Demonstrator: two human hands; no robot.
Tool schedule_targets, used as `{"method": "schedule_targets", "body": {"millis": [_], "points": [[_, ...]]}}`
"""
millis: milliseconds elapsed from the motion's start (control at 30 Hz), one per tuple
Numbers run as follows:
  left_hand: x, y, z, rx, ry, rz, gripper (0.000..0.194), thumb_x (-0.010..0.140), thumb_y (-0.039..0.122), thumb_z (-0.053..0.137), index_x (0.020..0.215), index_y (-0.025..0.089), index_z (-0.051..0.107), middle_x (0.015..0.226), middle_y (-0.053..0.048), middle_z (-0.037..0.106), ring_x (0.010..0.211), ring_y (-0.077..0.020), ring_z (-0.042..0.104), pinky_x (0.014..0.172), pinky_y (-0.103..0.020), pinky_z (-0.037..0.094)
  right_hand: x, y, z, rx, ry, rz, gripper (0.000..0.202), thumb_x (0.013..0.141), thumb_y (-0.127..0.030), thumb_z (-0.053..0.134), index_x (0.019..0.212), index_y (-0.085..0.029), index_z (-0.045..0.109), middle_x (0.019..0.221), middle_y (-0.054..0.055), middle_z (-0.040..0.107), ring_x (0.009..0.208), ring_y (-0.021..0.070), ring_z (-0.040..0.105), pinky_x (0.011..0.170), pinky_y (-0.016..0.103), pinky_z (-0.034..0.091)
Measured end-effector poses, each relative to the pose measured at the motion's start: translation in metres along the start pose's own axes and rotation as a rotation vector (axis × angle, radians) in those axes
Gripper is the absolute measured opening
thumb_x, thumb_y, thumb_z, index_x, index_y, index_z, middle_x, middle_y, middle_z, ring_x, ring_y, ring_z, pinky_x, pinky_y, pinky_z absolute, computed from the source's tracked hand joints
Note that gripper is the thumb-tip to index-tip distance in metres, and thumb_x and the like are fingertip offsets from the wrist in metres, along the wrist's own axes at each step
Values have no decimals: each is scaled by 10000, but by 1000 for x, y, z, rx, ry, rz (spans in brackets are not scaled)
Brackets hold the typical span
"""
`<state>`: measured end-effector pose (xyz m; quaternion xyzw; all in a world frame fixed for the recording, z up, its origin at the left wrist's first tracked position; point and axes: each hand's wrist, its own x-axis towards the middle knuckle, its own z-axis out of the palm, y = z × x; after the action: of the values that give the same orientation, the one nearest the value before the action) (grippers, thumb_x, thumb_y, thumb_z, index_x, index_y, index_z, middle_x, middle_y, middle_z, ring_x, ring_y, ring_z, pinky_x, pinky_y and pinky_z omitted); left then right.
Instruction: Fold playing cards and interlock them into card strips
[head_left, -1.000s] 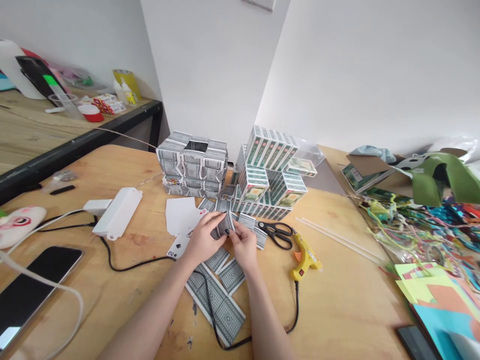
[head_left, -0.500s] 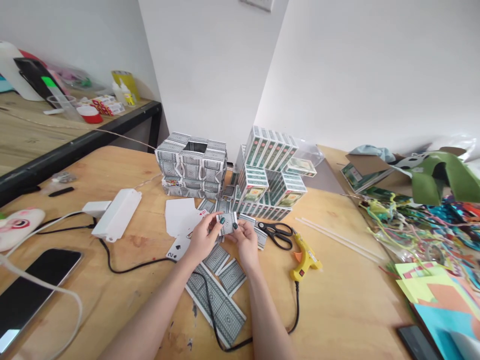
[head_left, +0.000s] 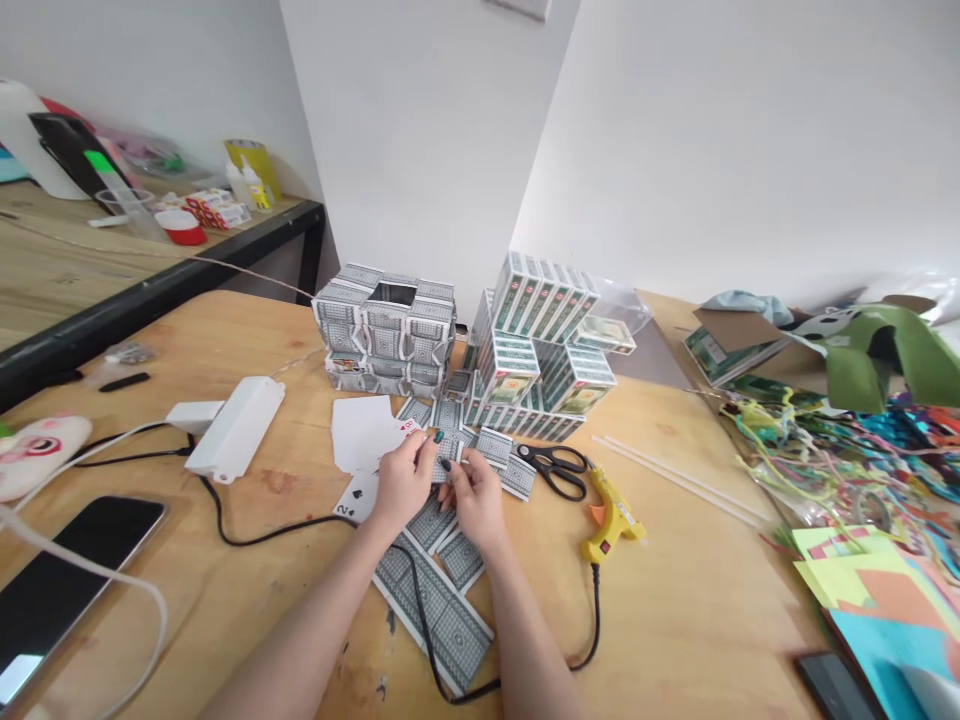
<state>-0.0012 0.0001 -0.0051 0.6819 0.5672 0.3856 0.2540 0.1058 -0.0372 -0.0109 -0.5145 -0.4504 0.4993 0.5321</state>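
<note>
Workpiece position: the patterned card is between the two hands, above the loose cards at the middle of the table. Its outline is partly covered by fingers; whether it bears a fold cannot be told.

Hand state: the left hand pinches the left side of the card between thumb and curled fingers. The right hand pinches the near right part, thumb uppermost, with the other fingers curled below.

Handling:
1. Grip by the edges. Light, opposed fingertip pressure suits thin card; a hard squeeze is likely to bow or crease it.
2. Use the left hand as the fixed holder and the right hand as the working hand. Align edges and corners before applying pressure.
3. If the card is bent, press from the middle of the line outward, so that the crease runs straight and parallel to the edge.
4. Check each piece against its neighbours. The block of joined cards, far left of the hands, shows regular rows; uneven pieces would probably leave gaps.

Work area: the black cord crosses the long card strip on the near side. Caution: it could snag or drag cards if pulled. The black scissors lie to the right of the hands, just beside the yellow glue gun. Treat the nozzle as hot, since its heat cannot be judged by sight, and direct forearm movement away from it. The stacked card boxes stand on the far side; avoid knocking them.
</note>
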Motion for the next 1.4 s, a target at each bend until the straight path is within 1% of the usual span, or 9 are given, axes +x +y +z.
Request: {"method": "schedule_targets", "body": {"millis": [133,300,500,633,767,1000,1167,1233,1400], "points": [[0,-1,-1,22,33,-19,271,853,330,354,694,186,520,482,36,466,428,-104,423,466,-206,287,3,-1,-5,-86,149,-43,300,818,-444,439,897,-169,529,471,-67,458,360,83,415,363,182,346],[3,-5,-10,-26,195,-109,277,874,282,316,849,193,577,651,-5,616,540,-125,527,550,-217,369,7,5,-20,-304,415,-102,355,833,-428,406,931,-144,594,467,-48,454,414,107,417,425,207,350],[11,-15,-16,94,378,-62,210,856,271,365,901,186,552,848,-52,591,791,-178,542,700,-270,407,8,11,-21,-531,587,-96,399,820,-405,421,1042,-121,594,504,-17,520,449,129,446,471,220,334],[12,-18,-15,279,324,3,166,807,260,460,914,175,554,844,-73,561,843,-223,496,784,-348,384,7,9,-19,-524,654,-88,471,805,-388,449,1183,-110,486,527,-18,549,477,147,494,515,230,357],[7,-16,-9,514,206,-12,287,745,366,554,972,190,568,988,-117,535,917,-299,446,765,-422,351,6,6,-19,-520,671,-73,445,809,-399,435,1136,-106,511,436,-65,445,403,134,422,468,222,318],[6,-13,-8,642,112,-67,341,750,430,535,980,180,563,975,-126,487,910,-319,440,715,-408,351,4,1,-16,-443,579,-176,324,814,-356,425,998,-133,571,437,-81,354,405,106,335,447,211,290],[7,-15,-8,633,109,-54,278,775,397,506,918,168,570,943,-123,492,909,-319,449,719,-406,359,-2,-5,-7,-420,173,-257,287,793,-262,421,990,-167,607,636,4,601,456,109,448,475,219,363],[9,-18,-8,606,123,-49,243,808,349,460,931,167,563,940,-125,513,914,-320,455,715,-408,364,-5,-8,-4,-505,30,-304,310,783,-223,416,1000,-194,635,680,18,634,492,122,490,516,231,385],[18,-30,-10,370,152,-53,231,821,139,339,899,166,554,882,-104,585,851,-260,512,737,-382,392,-7,-10,-2,-734,-39,-389,339,773,-214,467,1061,-254,641,688,24,671,556,149,548,556,236,370]]}}
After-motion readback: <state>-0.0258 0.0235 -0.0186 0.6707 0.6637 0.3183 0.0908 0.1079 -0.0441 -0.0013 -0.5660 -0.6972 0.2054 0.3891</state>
